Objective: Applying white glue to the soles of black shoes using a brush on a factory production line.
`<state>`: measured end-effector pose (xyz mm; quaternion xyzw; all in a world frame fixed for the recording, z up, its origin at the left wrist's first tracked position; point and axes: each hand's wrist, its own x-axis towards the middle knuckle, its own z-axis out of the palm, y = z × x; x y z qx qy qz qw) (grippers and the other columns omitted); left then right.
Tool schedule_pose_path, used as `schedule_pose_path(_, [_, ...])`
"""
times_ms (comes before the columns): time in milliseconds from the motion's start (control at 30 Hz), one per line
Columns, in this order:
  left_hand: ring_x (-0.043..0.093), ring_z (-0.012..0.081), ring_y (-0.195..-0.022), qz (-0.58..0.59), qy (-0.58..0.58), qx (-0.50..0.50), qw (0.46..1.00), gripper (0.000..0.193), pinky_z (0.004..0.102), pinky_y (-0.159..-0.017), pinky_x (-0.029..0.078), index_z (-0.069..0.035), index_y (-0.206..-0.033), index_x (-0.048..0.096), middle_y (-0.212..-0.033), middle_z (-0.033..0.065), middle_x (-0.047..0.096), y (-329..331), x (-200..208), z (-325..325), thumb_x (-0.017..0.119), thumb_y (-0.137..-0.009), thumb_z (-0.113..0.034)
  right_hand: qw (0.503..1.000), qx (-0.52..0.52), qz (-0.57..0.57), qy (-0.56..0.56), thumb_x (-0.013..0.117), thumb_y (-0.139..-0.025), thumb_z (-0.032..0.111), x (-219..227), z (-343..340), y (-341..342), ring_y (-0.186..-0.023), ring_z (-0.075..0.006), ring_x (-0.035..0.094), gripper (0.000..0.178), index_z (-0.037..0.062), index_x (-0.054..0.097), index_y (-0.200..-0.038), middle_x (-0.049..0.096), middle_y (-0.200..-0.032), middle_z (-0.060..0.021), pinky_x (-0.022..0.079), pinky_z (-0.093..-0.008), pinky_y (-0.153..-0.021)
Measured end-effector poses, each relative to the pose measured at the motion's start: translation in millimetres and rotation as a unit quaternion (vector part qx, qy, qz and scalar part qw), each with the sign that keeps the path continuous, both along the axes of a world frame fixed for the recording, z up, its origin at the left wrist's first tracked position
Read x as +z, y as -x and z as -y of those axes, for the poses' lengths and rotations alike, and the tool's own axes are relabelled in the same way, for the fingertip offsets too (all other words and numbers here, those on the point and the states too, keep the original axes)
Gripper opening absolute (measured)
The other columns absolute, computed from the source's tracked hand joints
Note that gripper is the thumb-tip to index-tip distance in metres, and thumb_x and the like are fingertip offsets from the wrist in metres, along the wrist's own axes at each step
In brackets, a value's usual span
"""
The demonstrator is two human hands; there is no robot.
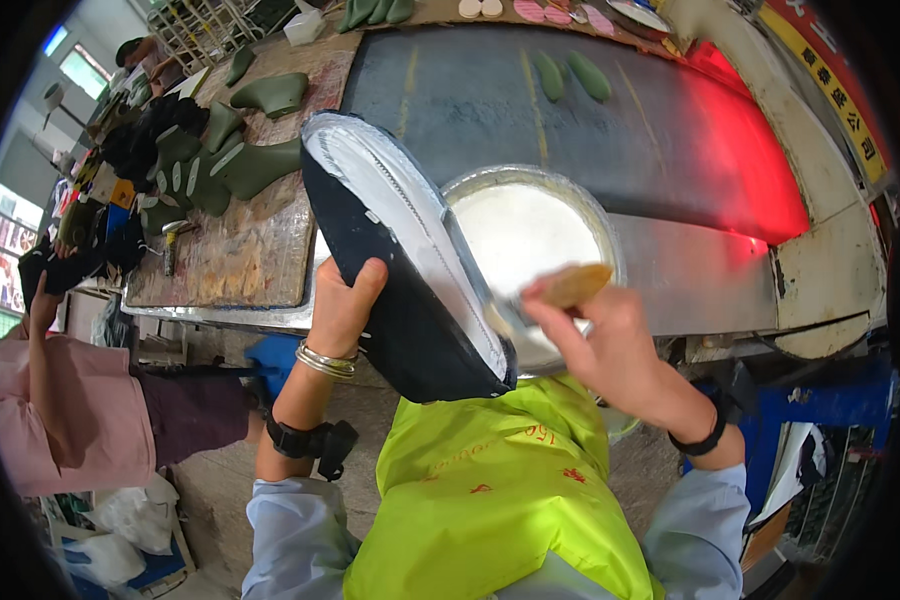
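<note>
My left hand (345, 305) grips a black shoe upper (395, 300) from its near side, thumb up. The upper is tilted so that its white, seam-stitched underside (395, 200) faces up and right. In my right hand (615, 340) is a brush with a wooden handle (578, 287), pinched between thumb and fingers. Its pale tip is at the underside's edge, near the lower end of the upper. Just behind, partly covered by the upper and my right hand, sits a round metal pan (615, 235) of white liquid (525, 225).
A dark conveyor belt (450, 90) carries two green soles (570, 77) toward a red-lit opening (740, 170). Green boot-shaped pieces (255, 170) lie on the worn board (260, 240) at left, by a hammer (173, 240). A person in pink (80, 410) stands left, holding something black.
</note>
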<state>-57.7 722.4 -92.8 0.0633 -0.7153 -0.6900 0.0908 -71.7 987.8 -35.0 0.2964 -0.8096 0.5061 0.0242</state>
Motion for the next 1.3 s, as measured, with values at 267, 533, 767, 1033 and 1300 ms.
schedule_pose_path(267, [0.045,0.0051,-0.066,-0.015,-0.031,0.022,0.999,0.046,0.0219,-0.059,0.037,-0.004,-0.095,0.057,-0.074,-0.0046,0.051,8.6,-8.6,2.0,0.064,-0.082,-0.048,0.952,0.052,0.206,0.222,0.058,-0.086,0.005,-33.0,-10.2,-17.5,-0.080,-0.0104,0.059,0.011,0.0001,0.063,-0.094,0.064,-0.090,-0.0061,0.046,-0.0242,-0.071])
schedule_pose_path(533, [0.061,0.0209,-0.098,-0.031,0.004,-0.060,0.998,0.076,0.0336,-0.083,0.050,0.005,-0.124,0.045,-0.112,0.0121,0.059,76.1,38.2,-15.8,0.053,-0.083,-0.060,0.996,0.037,0.032,0.074,0.061,-0.084,0.004,-20.7,-66.8,22.6,-0.085,-0.0191,0.062,0.010,-0.0018,0.062,-0.092,0.065,-0.093,-0.0105,0.048,-0.0305,-0.074])
schedule_pose_path(767, [0.066,0.0197,-0.070,0.100,0.009,-0.125,0.987,0.071,0.0298,-0.061,0.055,0.008,-0.101,0.060,-0.086,0.0131,0.066,273.1,121.8,-109.5,0.060,-0.079,-0.060,0.906,-0.327,0.058,0.262,0.057,-0.086,0.001,-26.5,-153.9,59.8,-0.083,-0.0099,0.057,0.012,-0.0048,0.063,-0.095,0.063,-0.093,-0.0056,0.046,-0.0223,-0.070])
schedule_pose_path(1033, [0.063,0.0261,-0.096,0.080,0.254,-0.068,0.961,0.096,0.0316,-0.082,0.049,0.015,-0.110,0.056,-0.103,0.0218,0.063,460.5,-19.0,-195.2,0.066,-0.064,-0.068,0.804,-0.555,0.129,0.169,0.052,-0.092,0.012,-102.8,-218.2,3.8,-0.078,-0.0104,0.056,0.018,-0.0022,0.060,-0.098,0.061,-0.095,-0.0070,0.046,-0.0228,-0.065])
schedule_pose_path(1300, [0.058,0.0284,-0.106,0.192,0.153,-0.098,0.964,0.101,0.0340,-0.089,0.045,0.016,-0.115,0.051,-0.112,0.0245,0.058,452.7,-102.3,-244.1,0.065,-0.064,-0.070,0.790,-0.508,0.206,0.274,0.050,-0.092,0.011,-120.2,-244.3,66.1,-0.081,-0.0092,0.054,0.015,0.0003,0.058,-0.098,0.062,-0.096,-0.0079,0.042,-0.0223,-0.067])
